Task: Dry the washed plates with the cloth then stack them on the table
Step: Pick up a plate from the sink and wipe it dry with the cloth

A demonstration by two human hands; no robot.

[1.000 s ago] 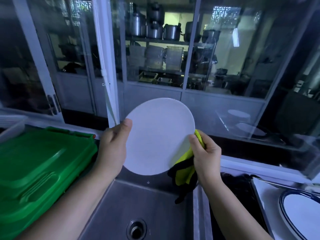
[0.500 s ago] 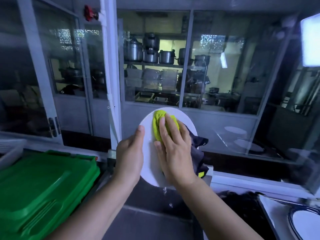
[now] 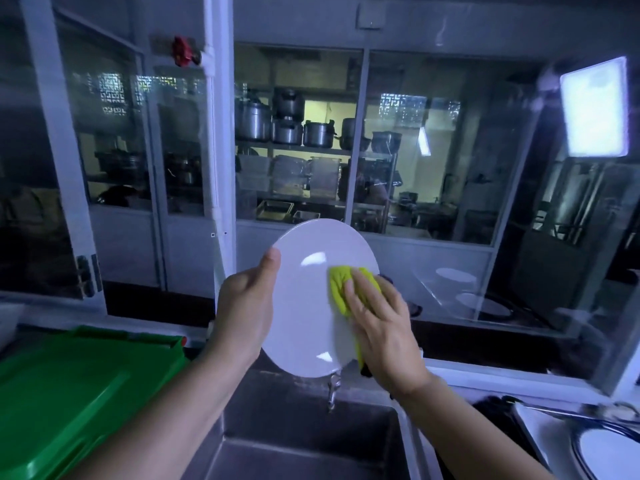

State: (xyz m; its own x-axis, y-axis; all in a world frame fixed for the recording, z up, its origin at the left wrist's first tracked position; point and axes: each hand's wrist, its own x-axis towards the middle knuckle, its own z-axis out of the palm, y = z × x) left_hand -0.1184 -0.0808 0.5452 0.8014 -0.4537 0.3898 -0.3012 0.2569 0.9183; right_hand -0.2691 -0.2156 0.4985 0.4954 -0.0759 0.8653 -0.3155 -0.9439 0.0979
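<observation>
A round white plate (image 3: 304,299) is held upright above the steel sink (image 3: 294,441), its face toward me. My left hand (image 3: 247,306) grips its left rim, thumb on the front. My right hand (image 3: 381,320) lies flat on the plate's right side and presses a yellow-green cloth (image 3: 341,285) against it. A dark part of the cloth hangs behind the plate's right edge. Water drips from the plate's lower rim. A second plate with a blue rim (image 3: 602,448) lies on the counter at the bottom right.
A green plastic crate lid (image 3: 69,386) fills the counter to the left of the sink. Glass partitions (image 3: 426,150) with white frames stand right behind the sink; shelves of steel pots show through them. A dark object (image 3: 491,414) sits right of the sink.
The plate was turned face toward me and raised. My right hand moved from the plate's edge onto its face, then slid the cloth from the upper middle to the right side.
</observation>
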